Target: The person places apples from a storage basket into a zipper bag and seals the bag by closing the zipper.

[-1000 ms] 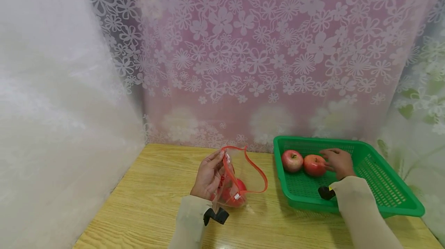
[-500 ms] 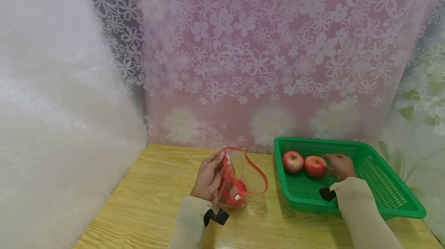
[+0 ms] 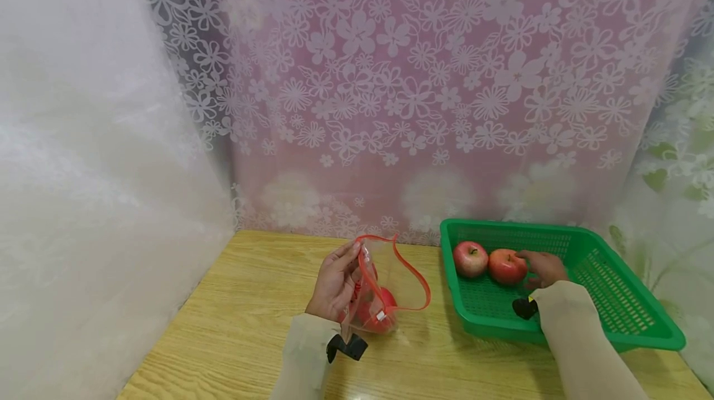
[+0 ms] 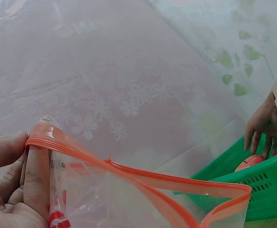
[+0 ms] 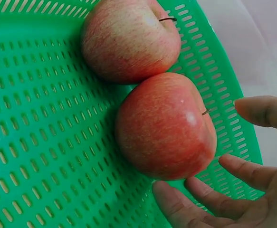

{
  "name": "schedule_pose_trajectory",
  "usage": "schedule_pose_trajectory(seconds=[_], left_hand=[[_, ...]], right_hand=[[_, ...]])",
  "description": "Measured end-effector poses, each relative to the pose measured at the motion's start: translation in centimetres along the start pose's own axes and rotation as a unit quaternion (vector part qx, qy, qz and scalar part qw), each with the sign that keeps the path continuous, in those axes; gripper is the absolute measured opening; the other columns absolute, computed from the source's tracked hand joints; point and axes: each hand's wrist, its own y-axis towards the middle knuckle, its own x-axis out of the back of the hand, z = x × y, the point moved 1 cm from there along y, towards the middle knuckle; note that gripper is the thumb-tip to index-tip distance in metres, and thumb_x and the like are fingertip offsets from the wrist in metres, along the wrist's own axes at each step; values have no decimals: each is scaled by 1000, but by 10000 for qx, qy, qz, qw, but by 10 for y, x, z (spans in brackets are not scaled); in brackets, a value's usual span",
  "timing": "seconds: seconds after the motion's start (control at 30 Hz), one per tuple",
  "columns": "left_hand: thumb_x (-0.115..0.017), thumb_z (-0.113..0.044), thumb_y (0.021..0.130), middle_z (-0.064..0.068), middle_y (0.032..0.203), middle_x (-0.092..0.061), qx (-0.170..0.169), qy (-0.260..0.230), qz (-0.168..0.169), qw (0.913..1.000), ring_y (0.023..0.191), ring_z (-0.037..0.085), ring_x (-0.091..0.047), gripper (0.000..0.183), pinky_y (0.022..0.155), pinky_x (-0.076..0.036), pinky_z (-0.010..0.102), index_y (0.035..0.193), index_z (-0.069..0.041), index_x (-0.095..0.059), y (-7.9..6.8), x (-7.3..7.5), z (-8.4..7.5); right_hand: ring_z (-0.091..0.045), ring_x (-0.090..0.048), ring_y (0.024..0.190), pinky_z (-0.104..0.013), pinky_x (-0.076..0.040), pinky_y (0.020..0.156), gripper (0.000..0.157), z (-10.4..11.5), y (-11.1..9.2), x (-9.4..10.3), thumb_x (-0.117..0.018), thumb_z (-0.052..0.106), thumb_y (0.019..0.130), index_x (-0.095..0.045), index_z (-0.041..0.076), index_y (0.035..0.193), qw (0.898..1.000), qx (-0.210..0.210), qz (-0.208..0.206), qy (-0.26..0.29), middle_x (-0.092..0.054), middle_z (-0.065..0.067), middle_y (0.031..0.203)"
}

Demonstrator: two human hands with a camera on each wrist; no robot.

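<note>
Left grip [image 3: 334,285] pinching a clear bag [image 3: 403,285], right grip [image 3: 545,268] loosely spread beside a red apple [image 3: 506,266] in a green basket [image 3: 462,307].
The bag's mouth gapes up and rightward from the pinch, its long axis slanting down away from thumb and fingertips; orange-red seal, white tab [image 3: 382,315], a bagged apple [image 3: 375,320] low inside. The red apple, faintly streaked, sits just left of the right grip, stem end up, with a paler apple [image 3: 470,259] against its other side. Right thumb and fingers stand parted, holding nothing; whether they touch it I cannot tell.
</note>
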Motion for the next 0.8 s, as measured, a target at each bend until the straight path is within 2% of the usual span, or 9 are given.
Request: schedule_pose_trajectory(seconds=[0.1,0.2,0.27,0.33,0.43,0.7,0.8], left_hand=[[-49,-4,100,6,87,-68,4,63,-55,10000,73,10,-69,22,70,-57,19,99,-6,-71,0,0,0],[-49,-4,101,6,87,-68,17,85,-41,10000,73,9,-69,22,71,-57,19,98,-7,-71,0,0,-1],[-49,-5,101,5,85,-68,23,78,19,10000,72,9,-68,22,69,-57,19,98,-6,-71,0,1,-1],[-49,-5,101,5,84,-68,15,65,96,9999,73,8,-68,22,69,-57,19,99,-5,-70,0,1,-1],[-49,-5,101,4,84,-68,21,46,169,9998,73,8,-68,21,70,-58,19,100,-4,-70,0,1,-2],[-49,-6,101,5,85,-68,24,58,92,9999,74,9,-69,22,70,-57,18,98,-8,-71,0,-1,-1],[-49,-6,101,5,86,-68,-8,56,117,9999,75,9,-69,22,70,-57,17,98,-7,-71,1,-1,-2]], right_hand=[[-52,-44,118,-43,-58,80,84,-1,3,0,-47,42,96,-9,-11,149,10000,-37,51,3,-10,-41,147],[-43,-59,98,-42,-59,76,82,-2,5,0,-47,39,96,-11,-13,148,9999,-60,79,-34,-12,-42,146],[-36,-64,87,-41,-59,75,80,-2,6,-1,-47,37,96,-12,-13,148,9999,-54,141,-52,-9,-41,148],[-31,-65,81,-41,-59,74,78,-1,6,-2,-46,35,97,-12,-14,147,9998,-64,183,-47,-7,-40,149],[-32,-65,79,-40,-60,72,77,-1,7,-3,-46,34,98,-12,-15,147,9996,-27,275,-84,-4,-40,149],[-32,-63,74,-41,-60,71,78,0,7,-4,-47,33,97,-11,-15,147,9993,-80,342,-98,-5,-40,149],[-32,-64,71,-41,-60,69,78,3,7,-4,-46,32,97,-11,-17,146,9992,25,367,-142,-6,-42,148]])
